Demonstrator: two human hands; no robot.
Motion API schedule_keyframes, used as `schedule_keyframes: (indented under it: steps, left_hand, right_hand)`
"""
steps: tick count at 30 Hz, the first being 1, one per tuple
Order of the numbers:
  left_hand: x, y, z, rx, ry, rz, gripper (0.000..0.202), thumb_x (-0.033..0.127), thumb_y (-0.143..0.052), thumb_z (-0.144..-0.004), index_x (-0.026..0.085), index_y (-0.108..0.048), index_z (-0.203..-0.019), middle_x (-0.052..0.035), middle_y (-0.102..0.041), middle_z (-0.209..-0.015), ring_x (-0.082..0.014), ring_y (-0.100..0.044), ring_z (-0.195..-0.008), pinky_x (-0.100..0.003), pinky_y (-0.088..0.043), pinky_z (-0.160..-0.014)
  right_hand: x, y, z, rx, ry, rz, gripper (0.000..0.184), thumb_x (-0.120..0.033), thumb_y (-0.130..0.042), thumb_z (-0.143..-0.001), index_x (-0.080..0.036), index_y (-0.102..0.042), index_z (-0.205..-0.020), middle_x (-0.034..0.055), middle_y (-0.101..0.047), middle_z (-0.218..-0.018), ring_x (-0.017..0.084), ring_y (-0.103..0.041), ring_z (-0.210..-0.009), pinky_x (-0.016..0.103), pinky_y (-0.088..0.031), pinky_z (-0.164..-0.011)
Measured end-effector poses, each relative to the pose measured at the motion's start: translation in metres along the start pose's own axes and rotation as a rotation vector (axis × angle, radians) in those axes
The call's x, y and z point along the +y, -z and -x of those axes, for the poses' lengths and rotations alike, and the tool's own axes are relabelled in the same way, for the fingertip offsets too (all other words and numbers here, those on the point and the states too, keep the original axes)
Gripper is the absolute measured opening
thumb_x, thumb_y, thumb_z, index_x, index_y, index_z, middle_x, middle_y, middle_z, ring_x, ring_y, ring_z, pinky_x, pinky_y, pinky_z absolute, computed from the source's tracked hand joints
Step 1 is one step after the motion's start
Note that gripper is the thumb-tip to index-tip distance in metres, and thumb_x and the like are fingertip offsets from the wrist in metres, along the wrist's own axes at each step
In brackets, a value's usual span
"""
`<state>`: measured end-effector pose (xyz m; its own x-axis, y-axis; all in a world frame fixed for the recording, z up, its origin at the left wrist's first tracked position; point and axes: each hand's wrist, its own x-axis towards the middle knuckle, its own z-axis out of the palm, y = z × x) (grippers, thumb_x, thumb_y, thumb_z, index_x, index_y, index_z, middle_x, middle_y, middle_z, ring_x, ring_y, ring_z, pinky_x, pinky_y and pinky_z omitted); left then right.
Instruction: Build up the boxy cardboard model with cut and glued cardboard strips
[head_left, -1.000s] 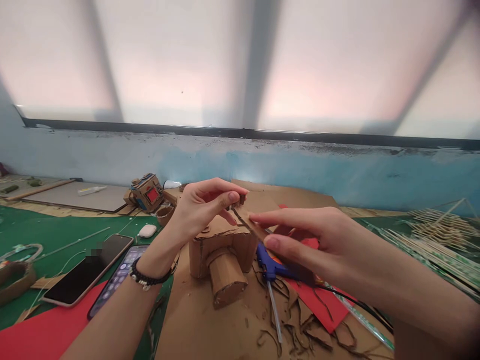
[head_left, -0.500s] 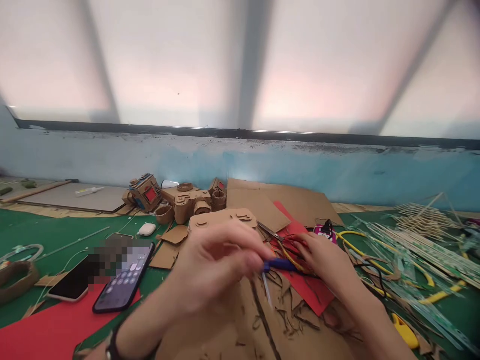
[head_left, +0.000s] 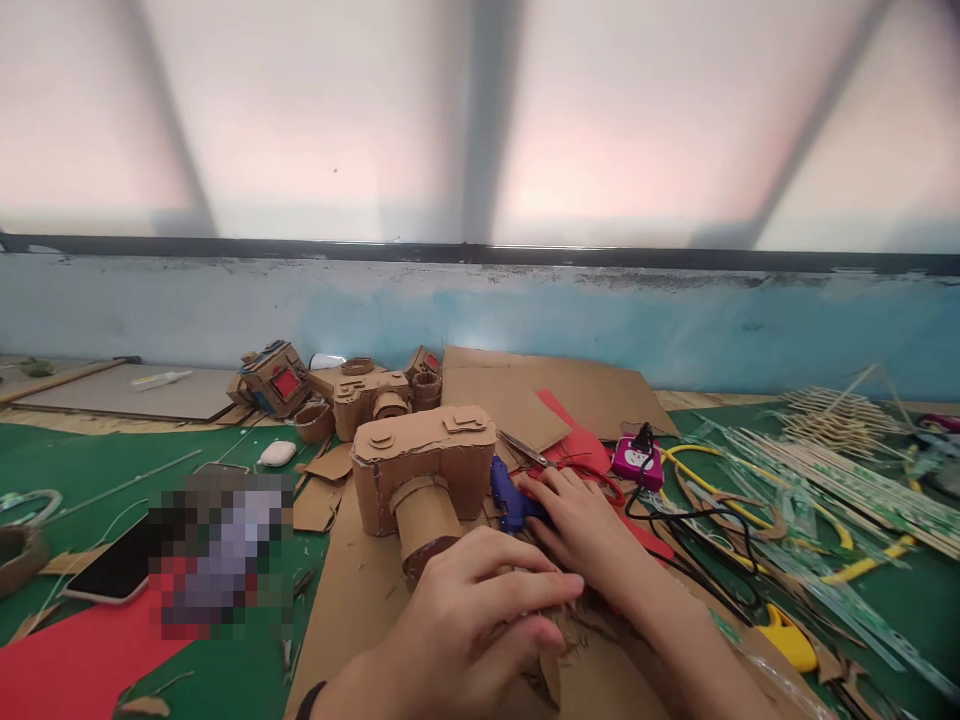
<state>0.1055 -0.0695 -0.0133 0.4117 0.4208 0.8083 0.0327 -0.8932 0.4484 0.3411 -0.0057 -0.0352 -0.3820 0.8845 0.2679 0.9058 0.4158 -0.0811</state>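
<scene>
While the left hand [head_left: 465,625] hangs in the foreground, the cardboard camera [head_left: 424,465] stands upright just beyond it and slightly to its left, on a flat cardboard sheet [head_left: 364,600]. The left grip has its forefinger and thumb bent toward each other, with their tips apart; whether anything small sits between them I cannot tell. The camera's round lens tube [head_left: 424,515] points toward the wearer, and its near end is partly covered by the left knuckles in this view, so contact there cannot be made out.

To the right of the camera, the right hand [head_left: 589,520] reaches palm down with its fingers bent over the blue glue gun [head_left: 510,500]. The gun lies just beside the camera's right end, its front part showing past the fingers; since the hand covers the rest, I cannot tell whether the right grip is closed around it. Red-handled scissors [head_left: 534,455] lie close to those fingers, blades toward the camera. Farther right, on the green-covered table [head_left: 112,455], sits a purple socket block [head_left: 636,462] with a black plug in it
</scene>
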Motion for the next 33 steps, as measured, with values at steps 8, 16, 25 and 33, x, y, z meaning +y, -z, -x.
schedule_keyframes:
  steps: [8,16,25,33]
  left_hand:
    - [0.000,-0.004,0.009,-0.058,0.160,0.118,0.060,0.012,-0.065,-0.107,0.037,-0.061,-0.161,-0.0105,-0.075,-0.138,-0.0207,-0.077,-0.121,-0.029,-0.064,-0.105]
    - [0.012,0.011,0.002,0.248,0.646,0.661,0.034,0.038,-0.089,-0.096,0.031,-0.082,-0.129,-0.0057,-0.079,-0.104,-0.0182,-0.082,-0.092,-0.023,-0.067,-0.080]
    - [0.019,0.051,-0.019,0.472,0.571,0.627,0.026,0.041,-0.092,-0.092,0.031,-0.087,-0.116,-0.0052,-0.084,-0.095,-0.0196,-0.079,-0.084,-0.028,-0.067,-0.073]
    - [0.007,0.062,-0.022,0.671,0.693,0.703,0.025,0.045,-0.095,-0.086,0.025,-0.089,-0.100,-0.0021,-0.077,-0.078,-0.0106,-0.065,-0.058,-0.019,-0.055,-0.057]
  right_hand:
    - [0.009,-0.014,-0.002,0.074,-0.006,-0.184,0.038,-0.017,-0.058,-0.103,-0.021,-0.073,-0.138,0.0164,-0.072,-0.122,0.033,-0.074,-0.099,0.051,-0.061,-0.091]
    - [0.009,0.014,0.003,0.277,-0.143,-0.649,0.032,-0.037,-0.057,-0.105,-0.026,-0.076,-0.129,0.0130,-0.075,-0.126,0.031,-0.075,-0.114,0.047,-0.062,-0.104]
    - [0.007,0.038,0.006,0.578,-0.432,-1.240,0.048,-0.065,-0.085,-0.086,-0.026,-0.079,-0.113,0.0060,-0.079,-0.104,0.024,-0.073,-0.088,0.037,-0.066,-0.081]
    - [-0.047,0.054,0.007,0.640,-0.392,-1.616,0.033,-0.050,-0.095,-0.085,-0.028,-0.078,-0.102,0.0016,-0.070,-0.107,0.011,-0.053,-0.069,0.027,-0.058,-0.067]
